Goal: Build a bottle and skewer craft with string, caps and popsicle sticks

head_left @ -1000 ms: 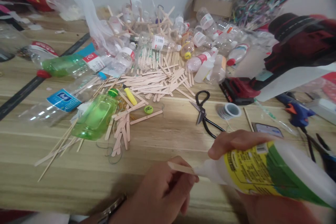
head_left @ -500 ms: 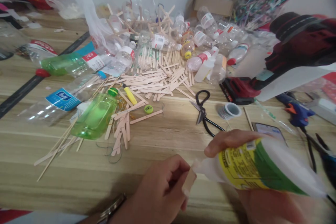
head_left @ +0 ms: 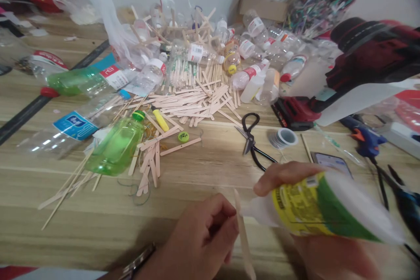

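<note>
My left hand (head_left: 206, 229), with a watch (head_left: 139, 262) on its wrist, pinches a flat wooden craft stick (head_left: 243, 240) near the front of the table. My right hand (head_left: 285, 175) is wrapped round a white glue bottle (head_left: 305, 205) with a yellow and green label. The bottle lies almost level, and its nozzle meets the stick close to my left fingertips. Whether glue is coming out cannot be seen. Just beyond my right hand are black-handled scissors (head_left: 251, 135), a spool of thread (head_left: 284, 138) and a phone (head_left: 333, 164), partly hidden.
A heap of craft sticks (head_left: 187, 105) lies mid-table, with several plastic bottles (head_left: 197, 52) behind it. At left are a green bottle (head_left: 116, 144) and a yellow-handled tool (head_left: 160, 119). A red and black power tool (head_left: 367, 59), glue gun (head_left: 364, 138) and pliers (head_left: 407, 201) occupy the right.
The stick in my left hand has turned, so its length now runs toward the bottom edge of the view. The bottle's nozzle stays against it. The view has shifted slightly.
</note>
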Demonstrator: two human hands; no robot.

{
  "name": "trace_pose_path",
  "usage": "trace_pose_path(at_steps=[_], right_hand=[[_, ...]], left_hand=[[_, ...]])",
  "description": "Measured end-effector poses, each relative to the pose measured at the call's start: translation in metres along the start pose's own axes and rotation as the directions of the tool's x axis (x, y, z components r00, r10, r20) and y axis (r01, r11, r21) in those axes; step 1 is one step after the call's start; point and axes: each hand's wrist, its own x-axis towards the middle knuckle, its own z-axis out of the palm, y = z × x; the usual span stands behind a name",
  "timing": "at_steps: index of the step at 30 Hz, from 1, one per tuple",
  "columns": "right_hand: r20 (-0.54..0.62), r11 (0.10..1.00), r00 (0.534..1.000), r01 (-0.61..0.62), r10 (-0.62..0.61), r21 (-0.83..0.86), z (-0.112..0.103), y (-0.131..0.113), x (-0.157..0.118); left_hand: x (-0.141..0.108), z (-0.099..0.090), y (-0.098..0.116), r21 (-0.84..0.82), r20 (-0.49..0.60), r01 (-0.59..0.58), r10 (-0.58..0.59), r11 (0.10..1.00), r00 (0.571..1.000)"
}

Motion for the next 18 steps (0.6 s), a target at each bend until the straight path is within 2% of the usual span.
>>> trace_pose_path(at_steps=[2,6,9,13,18], right_hand=[[-0.014,0.998,0.999,0.033,-0.032,0.06,-0.0003,0.0027,0.0008],[-0.002,0.998,0.998,0.059,-0.059,0.03,0.0027,0.0019,0.002],[-0.024,0.999,1.0,-0.005,0.006,0.045,0.0057,-0.0007,0.0028],[-0.072,0.994,0.993,0.084,-0.089,-0.063,0.0072,0.0008,0.0034],[-0.092,0.991,0.992,0.082,-0.091,-0.103,0.0063,0.0015,0.0033]], left_hand=[[0.0002,-0.0001,0.0013,0.009,0.003,-0.005,0.005,1.0,1.0],[0.0011,-0.0002,0.0034,0.04,-0.011,-0.037,0.037,0.999,0.999],[0.0015,-0.0006,0.0029,0.047,-0.014,-0.038,0.038,0.998,0.999],[0.0013,-0.0011,0.0035,0.068,-0.02,-0.051,0.053,0.996,0.998],[0.0006,-0.0006,0.0057,0.076,-0.014,-0.03,0.031,0.997,0.999]])
